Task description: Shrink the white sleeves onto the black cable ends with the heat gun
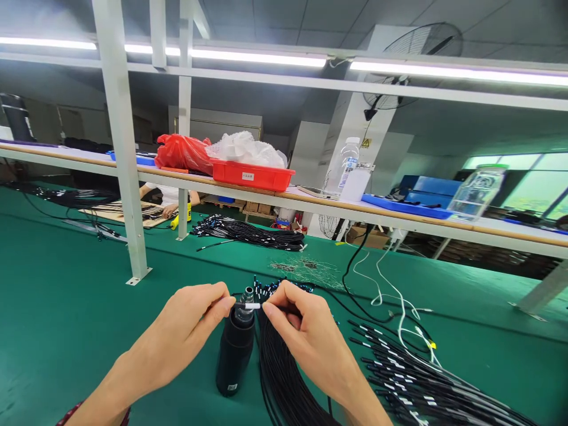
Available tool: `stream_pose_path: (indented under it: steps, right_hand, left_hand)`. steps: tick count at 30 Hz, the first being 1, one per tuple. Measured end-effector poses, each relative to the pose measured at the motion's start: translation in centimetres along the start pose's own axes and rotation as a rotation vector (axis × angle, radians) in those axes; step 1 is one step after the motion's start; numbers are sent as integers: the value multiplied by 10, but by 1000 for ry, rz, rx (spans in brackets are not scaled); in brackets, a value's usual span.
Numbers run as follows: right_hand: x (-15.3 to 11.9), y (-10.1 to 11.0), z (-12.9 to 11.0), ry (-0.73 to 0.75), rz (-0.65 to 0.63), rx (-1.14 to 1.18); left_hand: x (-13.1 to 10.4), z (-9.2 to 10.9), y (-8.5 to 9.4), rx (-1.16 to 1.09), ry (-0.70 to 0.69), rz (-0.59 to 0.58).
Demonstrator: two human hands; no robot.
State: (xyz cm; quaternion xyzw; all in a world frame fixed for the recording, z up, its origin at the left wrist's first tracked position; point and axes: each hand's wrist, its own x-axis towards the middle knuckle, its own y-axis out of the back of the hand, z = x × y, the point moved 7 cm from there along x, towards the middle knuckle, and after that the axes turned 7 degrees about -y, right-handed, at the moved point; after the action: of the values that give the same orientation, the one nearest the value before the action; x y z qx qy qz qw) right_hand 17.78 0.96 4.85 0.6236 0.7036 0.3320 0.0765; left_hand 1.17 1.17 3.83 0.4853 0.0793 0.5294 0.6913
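Note:
My left hand (195, 319) and my right hand (306, 331) pinch the two ends of a black cable piece with a white sleeve (252, 306), stretched level between them. Just behind and below it, a black cylindrical tool (235, 355) stands upright with its metal nozzle (249, 292) at the top. The sleeve is at the nozzle, and whether they touch cannot be told. A thick bundle of black cables (284, 373) runs from behind my right hand toward the front edge. More black cables with white sleeves (399, 378) lie at the right.
Across the green table (177, 266) lie another cable bundle (252, 234), wire scraps (310, 269) and white cords (402, 302). A shelf above carries a red bin (252, 176), a plastic bottle (349, 160) and a blue tray (406, 207). Another person's hand (169, 210) shows behind a post (122, 148).

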Motion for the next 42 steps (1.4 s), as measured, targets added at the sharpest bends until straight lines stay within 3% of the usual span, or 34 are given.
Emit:
stream_pose_path:
  steps: [8, 17, 32, 42]
  right_hand:
    - [19, -2, 11, 0, 88, -116]
    - [32, -3, 24, -31, 113, -143]
    - [36, -8, 29, -52, 103, -192]
    - [30, 2, 22, 11, 83, -113]
  left_hand:
    - [19, -18, -6, -166, 98, 103]
    - [34, -27, -15, -191, 106, 105]
    - [35, -32, -18, -204, 125, 88]
    - [34, -32, -14, -241, 104, 119]
